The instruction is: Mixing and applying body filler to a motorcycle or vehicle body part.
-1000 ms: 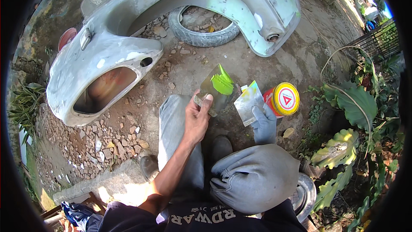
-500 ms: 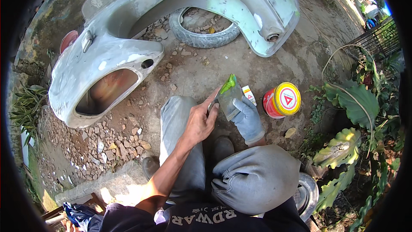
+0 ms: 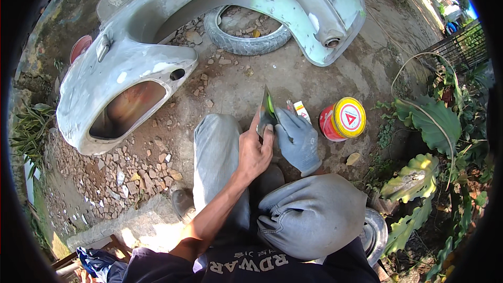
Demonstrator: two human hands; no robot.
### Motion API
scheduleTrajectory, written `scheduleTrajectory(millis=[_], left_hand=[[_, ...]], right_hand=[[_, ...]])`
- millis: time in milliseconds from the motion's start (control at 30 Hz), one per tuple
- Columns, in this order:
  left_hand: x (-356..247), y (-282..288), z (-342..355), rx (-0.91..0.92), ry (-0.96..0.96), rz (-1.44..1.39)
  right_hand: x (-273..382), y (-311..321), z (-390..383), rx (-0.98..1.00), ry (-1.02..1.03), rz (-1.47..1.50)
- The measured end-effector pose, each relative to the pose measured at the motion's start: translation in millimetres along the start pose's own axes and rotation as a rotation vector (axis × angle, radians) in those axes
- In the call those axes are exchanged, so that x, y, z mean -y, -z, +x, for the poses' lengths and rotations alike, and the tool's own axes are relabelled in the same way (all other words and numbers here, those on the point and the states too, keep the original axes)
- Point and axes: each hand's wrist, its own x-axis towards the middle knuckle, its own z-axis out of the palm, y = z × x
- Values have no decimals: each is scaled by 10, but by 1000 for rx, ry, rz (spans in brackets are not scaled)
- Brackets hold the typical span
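Observation:
My bare left hand is closed, its thumb pressed on a thin grey putty spreader tilted nearly edge-on. Bright green paste shows along the spreader's right side. Against that side is my right hand, in a grey-blue glove. Its fingers are bent around a second thin plate, mostly hidden now by the glove and the left-hand spreader. Just beyond the glove, a small white-and-yellow box lies on the ground. To the right stands a red tin with a yellow-rimmed lid.
A large grey sanded scooter body shell spans the far left and top. Behind its arch lies a tyre. Broken rubble covers the ground at left. Leafy plants line the right side. My knees flank the hands.
The plate with green paste has turned from face-on to nearly edge-on. My left hand has moved slightly right and nearer, and my gloved hand has swung over the plate. The view shifted slightly.

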Motion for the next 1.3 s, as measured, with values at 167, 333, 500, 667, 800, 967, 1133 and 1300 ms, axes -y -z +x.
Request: scheduleTrajectory(millis=[167,333,500,667,800,967,1133,1300], left_hand=[[69,-31,9,-66,120,-56],[141,-74,-34,-80,51,-107],[113,-76,20,-106,100,-131],[267,-149,-13,-106,91,-173],[518,22,114,-180,89,-334],[321,481,200,-108,518,-993],[270,615,338,117,768,-1542],[247,630,329,121,728,-1589]], right_hand=[[6,40,-8,-19,-98,185],[31,-6,-9,28,-81,165],[47,4,54,37,-48,160],[-62,129,55,-14,-65,95],[14,345,214,124,-85,211],[-117,617,413,163,-118,618],[-177,411,499,155,162,790],[-309,323,381,115,73,711]])
